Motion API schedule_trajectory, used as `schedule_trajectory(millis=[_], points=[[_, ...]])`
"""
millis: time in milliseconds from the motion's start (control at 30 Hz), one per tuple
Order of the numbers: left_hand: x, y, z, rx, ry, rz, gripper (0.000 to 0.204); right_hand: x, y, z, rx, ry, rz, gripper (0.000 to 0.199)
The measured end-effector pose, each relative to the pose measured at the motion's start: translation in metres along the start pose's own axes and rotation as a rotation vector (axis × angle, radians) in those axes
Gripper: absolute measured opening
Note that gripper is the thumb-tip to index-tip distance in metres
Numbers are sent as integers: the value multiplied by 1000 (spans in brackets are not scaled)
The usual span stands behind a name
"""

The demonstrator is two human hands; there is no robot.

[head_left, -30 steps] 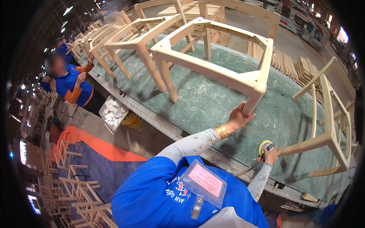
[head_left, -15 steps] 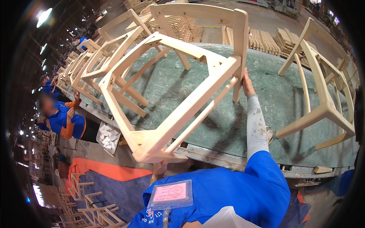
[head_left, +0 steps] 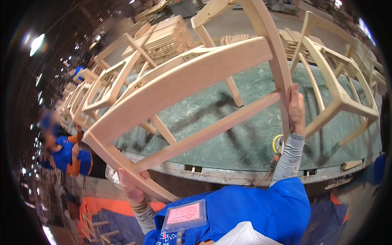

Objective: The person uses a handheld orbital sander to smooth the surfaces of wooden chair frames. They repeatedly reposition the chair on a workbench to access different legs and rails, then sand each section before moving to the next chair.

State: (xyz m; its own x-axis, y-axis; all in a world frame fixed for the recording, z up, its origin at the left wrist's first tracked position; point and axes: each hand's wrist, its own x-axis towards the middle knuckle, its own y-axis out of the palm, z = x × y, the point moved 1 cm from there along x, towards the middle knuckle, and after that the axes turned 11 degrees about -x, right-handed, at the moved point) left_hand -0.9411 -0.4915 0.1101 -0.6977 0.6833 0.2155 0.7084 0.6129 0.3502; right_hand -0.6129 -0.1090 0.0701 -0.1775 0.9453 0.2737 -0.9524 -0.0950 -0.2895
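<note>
I hold an unfinished wooden chair frame (head_left: 192, 102) up in the air, in front of my chest and above the near edge of the workbench (head_left: 253, 139). The wood is pale, bare and smooth, with no paint; the rails are flat and a little curved, and the legs are slim and straight. My left hand (head_left: 131, 185) is closed around the lower curved rail near its corner, with the fingers wrapped on the wood. My right hand (head_left: 296, 109) is grasping the upright curved piece on the other side, with the thumb and fingers pressed along it. The frame is tilted, so one wide rail crosses my view from low left to high right. Under it, the workbench has a green, worn top with pale marks, and a metal rim on the near side. A small sanding tool with a yellow disc (head_left: 278, 143) lies on the bench just beside my right wrist. To the right another chair frame (head_left: 335, 85) of the same pale wood stands on the bench, and more frames (head_left: 102, 90) stand in a row on the left. Behind, flat wooden parts are stacked in piles (head_left: 169, 38). On the left a person in a blue shirt (head_left: 67, 157) stands near the bench. The room is dark, with a few bright lamps.
</note>
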Motion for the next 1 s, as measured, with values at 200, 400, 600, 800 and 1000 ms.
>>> schedule_trajectory(millis=[200, 400, 600, 800, 1000], points=[[121, 6, -8, -53, -65, 52, 37, 10, 0, 31, -72, -80, -70, 60], [246, -3, -12, -94, -269, 183, 38, 22, 30, 35, -228, -147, -33, 52], [294, 10, -4, -100, -323, 169, 33, -31, 10, -25, -338, -21, -34, 52], [310, 9, -4, -112, -337, 185, 36, -95, -8, -84, -24, 374, 45, 48], [315, 19, -6, -16, -307, 185, 35, -143, 12, -175, -1080, 522, -206, 60]])
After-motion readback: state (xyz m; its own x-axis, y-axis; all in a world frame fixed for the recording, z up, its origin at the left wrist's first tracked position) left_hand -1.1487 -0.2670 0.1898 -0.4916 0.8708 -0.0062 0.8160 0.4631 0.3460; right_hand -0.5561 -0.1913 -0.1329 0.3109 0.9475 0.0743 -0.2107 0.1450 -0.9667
